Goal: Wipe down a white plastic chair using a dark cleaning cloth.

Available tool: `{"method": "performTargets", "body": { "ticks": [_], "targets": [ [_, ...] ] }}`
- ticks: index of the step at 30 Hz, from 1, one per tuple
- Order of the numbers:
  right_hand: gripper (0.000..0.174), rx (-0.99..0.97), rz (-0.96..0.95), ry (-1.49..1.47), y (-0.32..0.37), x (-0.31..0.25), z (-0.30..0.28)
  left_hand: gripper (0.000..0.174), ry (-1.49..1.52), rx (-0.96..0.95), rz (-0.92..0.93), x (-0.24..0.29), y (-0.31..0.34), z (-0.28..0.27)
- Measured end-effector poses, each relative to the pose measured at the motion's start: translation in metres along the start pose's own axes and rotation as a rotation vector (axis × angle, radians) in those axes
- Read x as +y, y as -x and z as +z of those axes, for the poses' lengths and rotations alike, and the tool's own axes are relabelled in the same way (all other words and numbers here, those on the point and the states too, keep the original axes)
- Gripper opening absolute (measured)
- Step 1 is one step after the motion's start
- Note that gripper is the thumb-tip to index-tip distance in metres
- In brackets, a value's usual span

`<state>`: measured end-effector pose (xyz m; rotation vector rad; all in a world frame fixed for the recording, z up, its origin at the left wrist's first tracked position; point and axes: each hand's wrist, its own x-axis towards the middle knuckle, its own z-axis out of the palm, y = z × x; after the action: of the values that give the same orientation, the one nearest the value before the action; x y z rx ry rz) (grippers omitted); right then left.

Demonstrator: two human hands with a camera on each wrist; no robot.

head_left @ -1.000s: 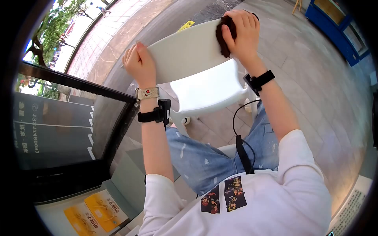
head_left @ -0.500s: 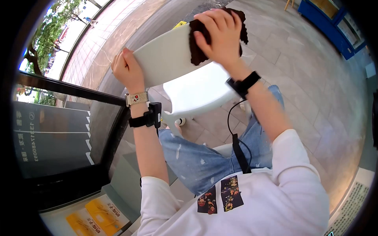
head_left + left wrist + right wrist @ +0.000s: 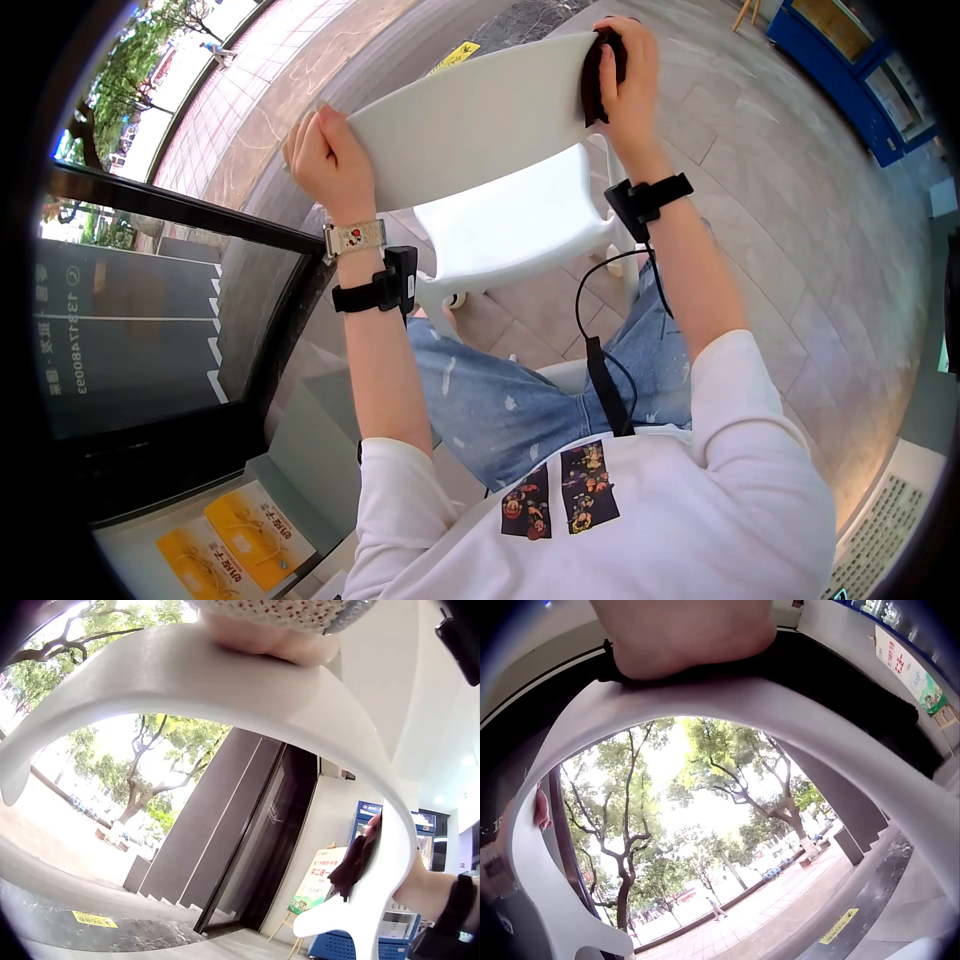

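A white plastic chair stands in front of me, its curved backrest [image 3: 475,120] toward the top of the head view and its bright seat [image 3: 510,215] below. My left hand [image 3: 335,165] grips the backrest's left end, fingers curled over the edge. At the opposite end my right hand [image 3: 632,95] holds a dark brown cloth [image 3: 597,85] with a ragged edge, folded round the backrest's side. The left wrist view shows the cloth [image 3: 352,870] hanging against the inner side of the frame. In the right wrist view the right hand [image 3: 690,637] lies over the dark cloth on the backrest.
A glass door with a black frame [image 3: 200,215] is close on my left. Yellow printed packages [image 3: 260,535] lie on a ledge at lower left. A blue cabinet [image 3: 850,75] stands at upper right on the tiled floor. A cable [image 3: 582,300] hangs near my right arm.
The right hand slid the cloth left along the backrest, then returned to the right end, where the cloth now wraps the side. The left hand kept its grip.
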<state>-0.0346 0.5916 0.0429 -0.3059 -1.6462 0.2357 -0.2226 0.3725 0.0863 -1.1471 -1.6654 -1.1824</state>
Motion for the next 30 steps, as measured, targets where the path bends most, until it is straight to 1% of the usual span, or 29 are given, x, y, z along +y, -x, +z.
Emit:
{"method": "performTargets", "body": {
  "ticks": [1, 4, 5, 7, 8, 9, 11, 13, 15, 17, 19, 21, 22, 25, 27, 28, 30],
  "targets": [
    [0.020, 0.031, 0.030, -0.002, 0.001, -0.005, 0.003, 0.039, -0.009, 0.000, 0.000, 0.001, 0.000, 0.000],
    [0.026, 0.085, 0.169, -0.053, 0.003, -0.024, 0.013, 0.032, 0.036, 0.050, -0.002, 0.000, 0.002, 0.001],
    [0.024, 0.112, 0.206, 0.114, 0.006, -0.039, 0.017, 0.032, 0.041, 0.048, -0.025, 0.000, 0.003, 0.001],
    [0.036, 0.065, 0.257, 0.147, 0.010, -0.061, 0.016, 0.032, 0.055, 0.045, -0.064, 0.002, 0.003, 0.002],
    [0.036, 0.164, 0.134, 0.149, 0.019, -0.058, 0.025, 0.032, 0.067, 0.043, -0.082, -0.001, 0.003, 0.003],
    [0.047, 0.110, 0.166, 0.134, 0.026, -0.063, 0.025, 0.033, 0.080, 0.040, -0.099, -0.005, 0.005, 0.004],
    [0.058, 0.064, 0.168, 0.126, 0.040, -0.067, 0.025, 0.033, 0.107, 0.028, -0.145, -0.006, 0.003, 0.005],
    [0.060, 0.009, 0.156, 0.104, 0.052, -0.060, 0.021, 0.033, 0.134, 0.008, -0.207, -0.004, 0.002, 0.005],
    [0.060, -0.062, 0.148, 0.075, 0.067, -0.051, 0.013, 0.034, 0.102, -0.032, -0.206, -0.006, 0.001, 0.004],
    [0.061, -0.103, 0.194, 0.029, 0.089, -0.049, 0.005, 0.034, 0.086, -0.034, -0.207, -0.008, 0.002, 0.004],
    [0.062, -0.142, 0.265, 0.121, 0.125, -0.049, 0.002, 0.035, 0.089, -0.004, -0.209, -0.010, 0.003, 0.005],
    [0.062, -0.285, 0.375, 0.226, 0.160, -0.055, -0.008, 0.037, 0.072, 0.011, -0.176, -0.013, 0.005, 0.007],
    [0.060, -0.398, 0.398, 0.265, 0.174, -0.060, -0.012, 0.038, 0.066, 0.020, -0.155, -0.013, 0.005, 0.009],
    [0.045, -0.565, 0.606, 0.027, 0.221, -0.073, -0.024, 0.037, 0.049, -0.008, -0.126, -0.016, 0.005, 0.007],
    [0.039, -0.827, 0.572, 0.159, 0.245, -0.085, -0.040, 0.036, 0.038, 0.029, -0.115, -0.010, 0.006, 0.006],
    [0.036, -0.687, 0.421, 0.238, 0.251, -0.092, -0.040, 0.036, 0.036, 0.046, -0.106, -0.007, 0.005, 0.006],
    [0.039, -0.743, 0.573, 0.207, 0.255, -0.101, -0.030, 0.036, 0.046, 0.050, -0.086, -0.007, 0.005, 0.004]
  ]
}}
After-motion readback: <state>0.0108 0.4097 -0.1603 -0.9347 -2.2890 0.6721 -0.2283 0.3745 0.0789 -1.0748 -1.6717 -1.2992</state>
